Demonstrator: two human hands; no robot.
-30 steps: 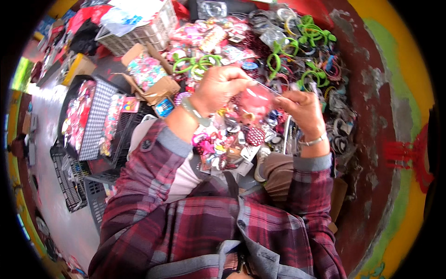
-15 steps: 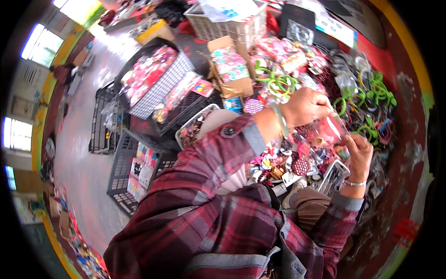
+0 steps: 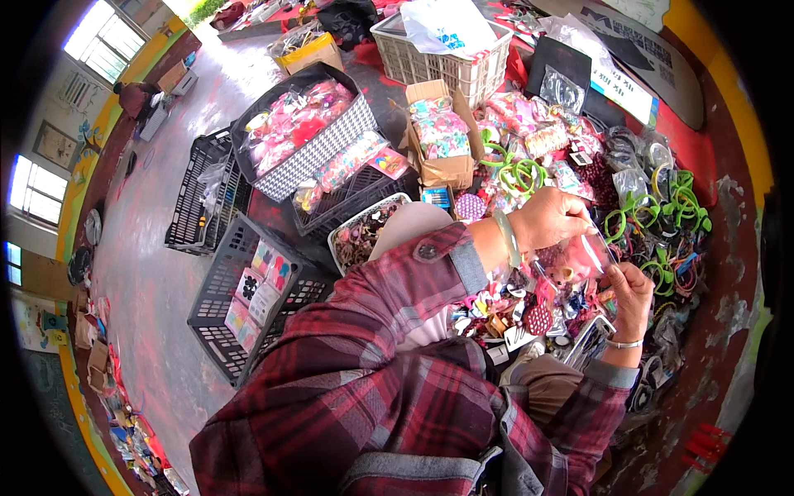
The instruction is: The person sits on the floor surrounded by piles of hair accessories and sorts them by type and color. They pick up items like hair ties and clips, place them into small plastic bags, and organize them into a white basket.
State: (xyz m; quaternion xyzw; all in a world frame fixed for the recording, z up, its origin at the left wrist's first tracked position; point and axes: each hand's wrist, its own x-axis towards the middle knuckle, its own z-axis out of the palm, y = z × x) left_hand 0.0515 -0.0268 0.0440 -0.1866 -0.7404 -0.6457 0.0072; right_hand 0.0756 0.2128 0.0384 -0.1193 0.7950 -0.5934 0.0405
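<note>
Floor space is crowded with heaps of hair accessories, crates and boxes. Both hands are closed on a clear plastic bag point(image 3: 579, 258) held above the pile: the left hand point(image 3: 550, 219) pinches its upper edge, the right hand point(image 3: 630, 291) grips its lower right side. The bag is transparent, crinkled, and shows pinkish small items inside; the exact contents cannot be told. Compared with a second ago, the view has swung left and the bag now sits further right, the hands remaining on it, so handling appears ongoing. Below lie loose hair clips point(image 3: 529, 310); green bangles point(image 3: 517, 174) lie beyond, beside a cardboard box point(image 3: 442, 165).
</note>
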